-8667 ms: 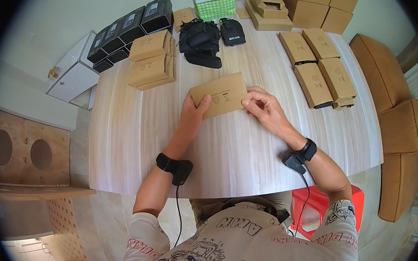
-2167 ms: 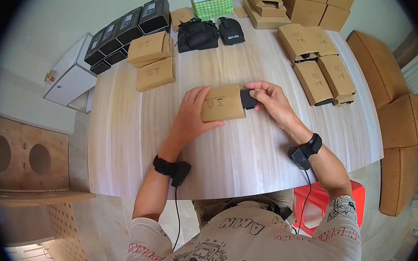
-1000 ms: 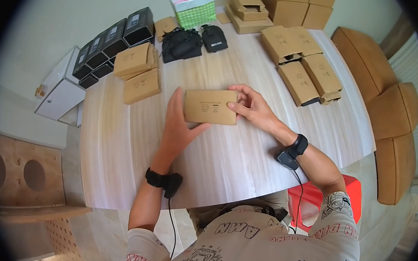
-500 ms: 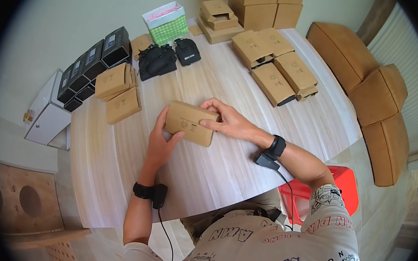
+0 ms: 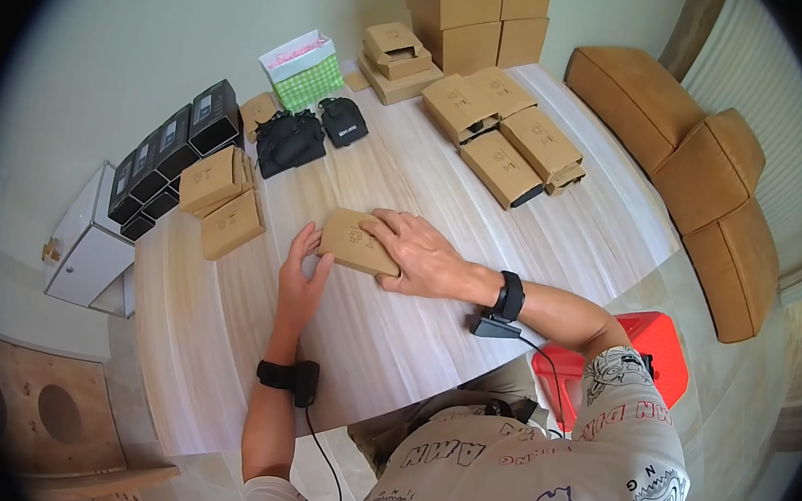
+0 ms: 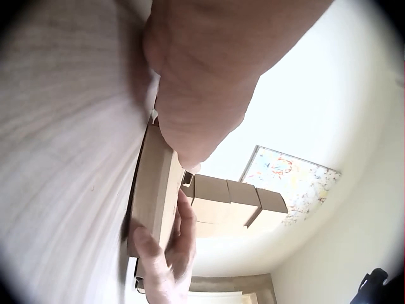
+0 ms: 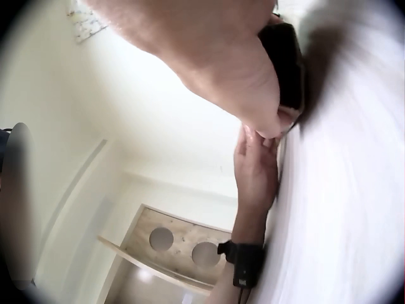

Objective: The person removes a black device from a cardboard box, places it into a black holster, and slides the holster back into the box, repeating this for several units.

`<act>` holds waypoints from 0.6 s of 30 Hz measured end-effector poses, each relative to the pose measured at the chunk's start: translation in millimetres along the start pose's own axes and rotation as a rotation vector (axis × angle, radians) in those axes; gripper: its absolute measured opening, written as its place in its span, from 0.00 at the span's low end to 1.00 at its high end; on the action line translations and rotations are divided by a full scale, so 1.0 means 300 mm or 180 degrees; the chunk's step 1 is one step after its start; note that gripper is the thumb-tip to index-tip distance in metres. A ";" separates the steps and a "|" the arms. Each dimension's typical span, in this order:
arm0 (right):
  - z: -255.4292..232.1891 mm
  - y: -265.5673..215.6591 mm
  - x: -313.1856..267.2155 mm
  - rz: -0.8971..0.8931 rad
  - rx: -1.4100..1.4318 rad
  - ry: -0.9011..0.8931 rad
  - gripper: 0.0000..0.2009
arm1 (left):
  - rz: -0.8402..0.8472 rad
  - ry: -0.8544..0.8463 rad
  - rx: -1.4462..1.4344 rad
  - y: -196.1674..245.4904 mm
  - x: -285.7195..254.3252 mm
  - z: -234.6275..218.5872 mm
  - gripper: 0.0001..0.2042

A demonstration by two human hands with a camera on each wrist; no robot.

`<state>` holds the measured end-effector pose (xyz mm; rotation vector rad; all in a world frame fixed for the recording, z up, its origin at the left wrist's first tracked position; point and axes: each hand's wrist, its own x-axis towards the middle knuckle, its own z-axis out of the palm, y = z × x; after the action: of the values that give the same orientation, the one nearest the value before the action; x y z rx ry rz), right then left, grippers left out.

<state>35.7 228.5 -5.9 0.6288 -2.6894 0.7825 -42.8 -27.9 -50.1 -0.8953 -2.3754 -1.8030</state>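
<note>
A small brown cardboard box (image 5: 352, 240) lies low over the table between the two hands, printed face up. My left hand (image 5: 301, 285) holds its left end, with the thumb at the near corner. Over the right part of the box, my right hand (image 5: 424, 257) lays its fingers on top and its thumb on the near side. In the left wrist view the box (image 6: 152, 187) shows between my left hand (image 6: 209, 82) and my right hand (image 6: 171, 259). The right wrist view shows a dark end (image 7: 285, 63) of the box beside my right hand (image 7: 215, 57).
Several brown boxes (image 5: 499, 164) lie at the back right; two more (image 5: 232, 224) are at the left beside stacked black boxes (image 5: 172, 145). Black pouches (image 5: 291, 143) and a green checked bag (image 5: 311, 82) stand behind. Large cartons (image 5: 467, 44) are at the back.
The black item seen partly out of the box earlier no longer shows in the head view. The box has tilted flatter, and my right hand has moved from its right end over its top.
</note>
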 end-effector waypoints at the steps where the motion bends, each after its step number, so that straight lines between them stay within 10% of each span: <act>1: -0.013 -0.001 0.006 0.0102 0.0142 0.0023 0.39 | 0.0024 0.0003 -0.0005 0.001 0.000 -0.002 0.29; 18: -0.388 0.313 -0.206 0.1448 -0.1546 0.1115 0.36 | 0.0241 0.0051 0.0616 -0.002 -0.002 -0.002 0.25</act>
<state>60.4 385.4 24.8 -0.2219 -2.5594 0.2638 -42.7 -28.6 -50.6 -0.9293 -2.4184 -1.5168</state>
